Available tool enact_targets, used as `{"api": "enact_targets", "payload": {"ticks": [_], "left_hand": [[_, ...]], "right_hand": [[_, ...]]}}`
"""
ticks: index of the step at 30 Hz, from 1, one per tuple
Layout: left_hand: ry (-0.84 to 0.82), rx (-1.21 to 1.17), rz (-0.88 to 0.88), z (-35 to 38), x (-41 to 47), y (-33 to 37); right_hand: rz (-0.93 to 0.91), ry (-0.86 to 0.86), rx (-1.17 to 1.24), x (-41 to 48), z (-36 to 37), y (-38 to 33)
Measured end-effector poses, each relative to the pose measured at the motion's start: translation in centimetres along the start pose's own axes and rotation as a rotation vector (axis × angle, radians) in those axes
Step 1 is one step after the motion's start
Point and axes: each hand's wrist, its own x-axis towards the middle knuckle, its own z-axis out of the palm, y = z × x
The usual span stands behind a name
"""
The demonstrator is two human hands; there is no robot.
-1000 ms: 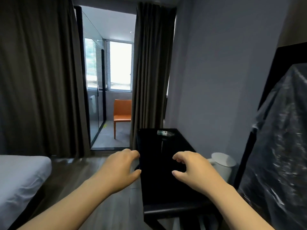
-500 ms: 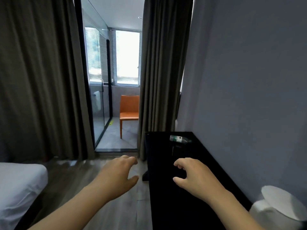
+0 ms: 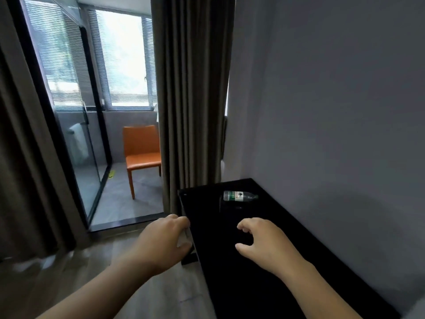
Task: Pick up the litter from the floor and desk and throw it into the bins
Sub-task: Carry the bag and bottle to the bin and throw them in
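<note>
A clear plastic bottle (image 3: 239,196) with a green and white label lies on its side near the far end of a black glossy desk (image 3: 287,261) along the grey wall. My right hand (image 3: 262,242) hovers over the desk, short of the bottle, fingers loosely curled and holding nothing. My left hand (image 3: 163,240) hangs at the desk's left edge over the wooden floor, fingers loosely bent, also holding nothing. No bin is in view.
Brown curtains (image 3: 193,100) hang just beyond the desk's far end and along the left. Past them a glass partition (image 3: 76,134) and an orange chair (image 3: 142,155) stand on a tiled floor under a window with blinds.
The view has advanced along the desk, so the bottle is nearer and larger. The white round object at the right and the bed at the left have left the frame. Both hands keep their pose.
</note>
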Motion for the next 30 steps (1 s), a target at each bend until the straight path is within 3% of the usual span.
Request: {"api": "enact_targets", "payload": {"ticks": [18,30], "left_hand": [[-0.140,0.037,0.203,5.9,33.0,-7.7],[-0.280,0.012,0.315,13.5,48.0,-11.1]], "right_hand": [[0.257,0.049,0.029,28.2,3.6,12.5],[0.465,-0.057,0.059,36.5,8.7,20.0]]}}
